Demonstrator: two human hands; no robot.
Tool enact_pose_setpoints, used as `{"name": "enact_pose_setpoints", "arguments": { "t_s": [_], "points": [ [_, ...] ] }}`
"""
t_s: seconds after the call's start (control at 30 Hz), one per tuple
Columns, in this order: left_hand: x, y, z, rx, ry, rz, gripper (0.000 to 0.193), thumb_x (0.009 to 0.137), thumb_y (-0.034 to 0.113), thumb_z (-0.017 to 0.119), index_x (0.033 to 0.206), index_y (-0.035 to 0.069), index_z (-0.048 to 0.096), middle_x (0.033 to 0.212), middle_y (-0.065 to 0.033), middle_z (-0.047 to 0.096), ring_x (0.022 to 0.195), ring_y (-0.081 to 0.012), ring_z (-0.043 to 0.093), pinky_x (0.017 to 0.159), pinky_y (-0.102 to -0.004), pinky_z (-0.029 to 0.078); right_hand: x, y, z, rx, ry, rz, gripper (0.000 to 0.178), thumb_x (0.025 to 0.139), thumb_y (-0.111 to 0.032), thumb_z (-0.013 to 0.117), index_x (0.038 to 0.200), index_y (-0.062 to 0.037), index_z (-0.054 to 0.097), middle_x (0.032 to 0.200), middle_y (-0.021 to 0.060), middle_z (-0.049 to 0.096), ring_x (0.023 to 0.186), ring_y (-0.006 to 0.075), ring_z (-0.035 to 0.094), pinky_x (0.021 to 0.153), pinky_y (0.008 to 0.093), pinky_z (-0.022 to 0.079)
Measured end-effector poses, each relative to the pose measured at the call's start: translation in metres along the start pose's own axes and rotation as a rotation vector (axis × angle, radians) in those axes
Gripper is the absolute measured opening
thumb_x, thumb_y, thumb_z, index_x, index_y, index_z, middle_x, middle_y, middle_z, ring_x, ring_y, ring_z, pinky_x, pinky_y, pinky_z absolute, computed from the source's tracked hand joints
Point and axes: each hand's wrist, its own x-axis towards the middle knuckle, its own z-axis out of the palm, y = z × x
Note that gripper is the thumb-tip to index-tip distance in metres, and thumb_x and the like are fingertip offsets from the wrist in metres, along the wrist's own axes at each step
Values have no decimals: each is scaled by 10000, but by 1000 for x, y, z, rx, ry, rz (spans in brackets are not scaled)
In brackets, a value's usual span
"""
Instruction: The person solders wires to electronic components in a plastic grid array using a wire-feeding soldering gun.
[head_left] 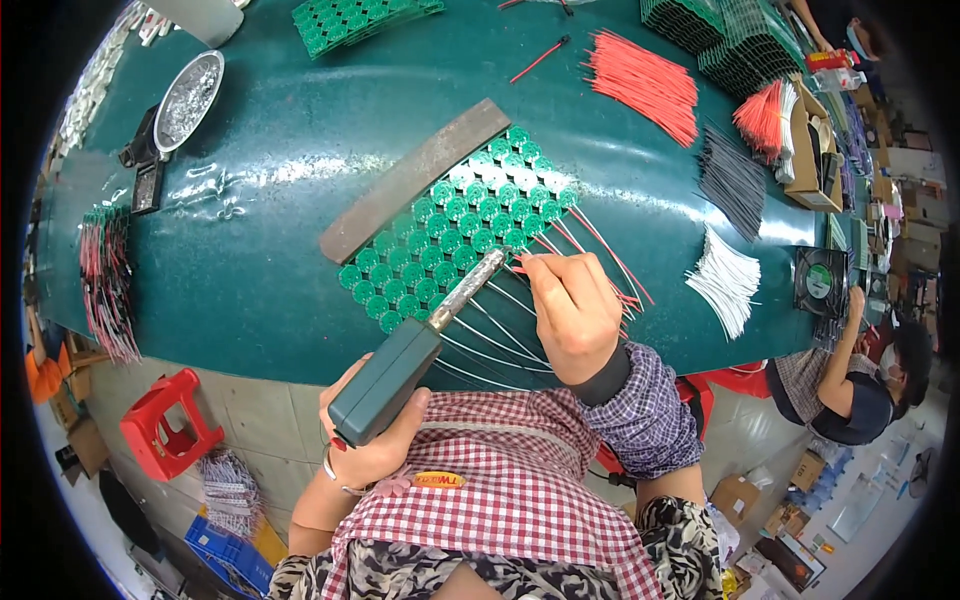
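A: What are the hands doing?
B: The left hand (385, 450) is wrapped around a dark green, boxy-handled soldering tool (385, 385); some of its fingers are hidden beneath the handle. The right hand (578, 318) has thumb and forefinger pinched on a thin red wire (517, 268), mostly covered by the fingers.
A: Does the tool's silvery metal barrel (468, 290) touch that wire?
B: I can't tell; its tip ends right beside the fingertips, too small to make out.
A: And under them?
B: A green panel of round circuit boards (455, 240) lies slantwise on the glossy green worktop (260, 300), along a brownish flat metal bar (415, 182). Glare washes out some upper discs, and the barrel crosses the lower edge. Attached wires trail rightward, some passing behind the right hand.
A: Farther out?
B: Piles of red wires (642, 88), black wires (730, 182) and white wires (724, 280) lie to the right. At left sits a silvery bowl (190, 100), its shiny contents indistinct. A pale container (205, 18) is cut off above.
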Motion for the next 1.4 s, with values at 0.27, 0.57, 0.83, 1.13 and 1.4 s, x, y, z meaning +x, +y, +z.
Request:
{"name": "enact_pose_setpoints", "arguments": {
  "t_s": [0.27,0.57,0.83,1.13,1.4],
  "points": [
    [2,0,0,1,-27,-7,230,764,23,773,977,-40,714,868,-153,675,688,-255,665,611,-323,522,2,-1,-1,9,-19,-9,327,700,27,717,1026,42,696,928,104,656,799,240,625,637,328,537],
    [1,-2,3,-28,-33,-32,220,748,-2,767,958,-36,710,844,-142,661,662,-239,645,591,-320,505,1,2,0,-5,-48,-40,345,696,-1,690,1039,39,687,964,99,649,811,238,617,639,325,535],
    [1,-2,-1,-16,-77,-86,189,727,-14,764,908,-23,711,783,-115,629,610,-226,608,551,-318,478,0,1,0,-18,-54,-36,363,688,-7,669,1048,41,685,969,102,647,825,239,620,651,328,541],
    [-5,-1,-8,61,-5,-8,236,722,-16,764,952,-54,728,878,-174,708,703,-284,689,628,-339,551,1,0,0,-24,-56,-32,357,693,-7,673,1047,39,687,970,101,650,830,234,625,647,321,541],
    [-3,-5,-5,78,0,69,247,720,-10,777,956,-63,729,912,-193,718,731,-296,713,669,-339,572,1,0,1,-28,-47,-33,350,691,4,678,1040,36,689,968,94,652,832,229,628,647,319,543]
  ]
}}
